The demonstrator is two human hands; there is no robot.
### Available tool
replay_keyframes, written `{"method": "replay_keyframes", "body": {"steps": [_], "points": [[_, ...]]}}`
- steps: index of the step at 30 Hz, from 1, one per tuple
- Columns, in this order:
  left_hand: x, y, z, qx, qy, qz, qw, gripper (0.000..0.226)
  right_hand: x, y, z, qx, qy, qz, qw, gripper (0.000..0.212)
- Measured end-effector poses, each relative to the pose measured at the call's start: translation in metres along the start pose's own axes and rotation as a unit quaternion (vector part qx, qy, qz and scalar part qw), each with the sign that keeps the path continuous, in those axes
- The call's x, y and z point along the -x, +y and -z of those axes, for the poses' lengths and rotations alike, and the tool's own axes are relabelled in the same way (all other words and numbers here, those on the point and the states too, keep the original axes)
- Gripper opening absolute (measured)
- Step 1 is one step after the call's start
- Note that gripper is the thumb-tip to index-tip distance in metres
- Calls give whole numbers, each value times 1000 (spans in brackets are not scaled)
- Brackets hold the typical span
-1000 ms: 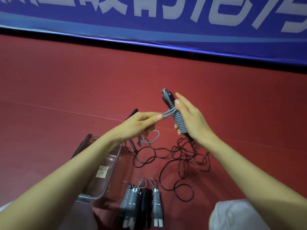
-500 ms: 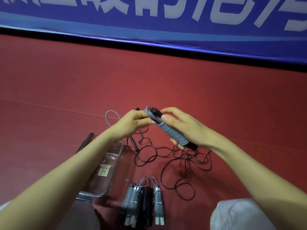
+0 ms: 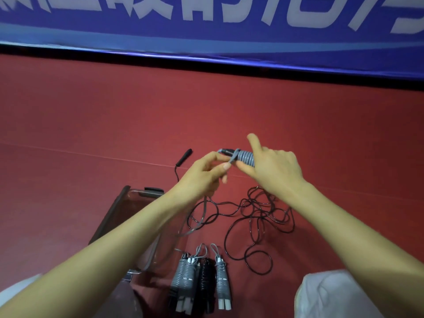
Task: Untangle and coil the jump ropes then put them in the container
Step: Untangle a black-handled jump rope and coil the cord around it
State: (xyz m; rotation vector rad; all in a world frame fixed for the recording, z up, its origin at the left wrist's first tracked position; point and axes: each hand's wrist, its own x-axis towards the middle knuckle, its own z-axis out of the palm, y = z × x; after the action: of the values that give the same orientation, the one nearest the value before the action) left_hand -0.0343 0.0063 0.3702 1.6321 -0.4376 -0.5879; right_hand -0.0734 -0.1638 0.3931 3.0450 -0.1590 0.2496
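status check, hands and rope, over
Left hand pinches the loose grey cord end; right hand grips the grey coiled jump rope. Tangled black rope lies on red floor below, uncoiled.

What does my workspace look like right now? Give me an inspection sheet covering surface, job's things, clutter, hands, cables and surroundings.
Surface: red floor, thin seam line across it.
Job's things: gray rope wound into a bundle, held up; coiled bundles lying next to the clear container.
Clutter: nothing seen.
Hands: left hand pinches the gray rope's loose end; right hand grips the bundle, index finger raised.
Cables: black rope tangled loose on the floor.
Surroundings: blue banner with white lettering; white clothing at bottom right.
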Motion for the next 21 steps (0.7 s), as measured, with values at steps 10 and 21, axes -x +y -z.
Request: {"method": "replay_keyframes", "body": {"steps": [10, 21], "points": [[-3, 9, 3, 110, 52, 42, 992, 17, 0, 1, 4, -72, 69, -12, 995, 69], [2, -9, -2, -347, 189, -348, 850, 7, -6, -6, -6, -52, 21, -42, 998, 64]]}}
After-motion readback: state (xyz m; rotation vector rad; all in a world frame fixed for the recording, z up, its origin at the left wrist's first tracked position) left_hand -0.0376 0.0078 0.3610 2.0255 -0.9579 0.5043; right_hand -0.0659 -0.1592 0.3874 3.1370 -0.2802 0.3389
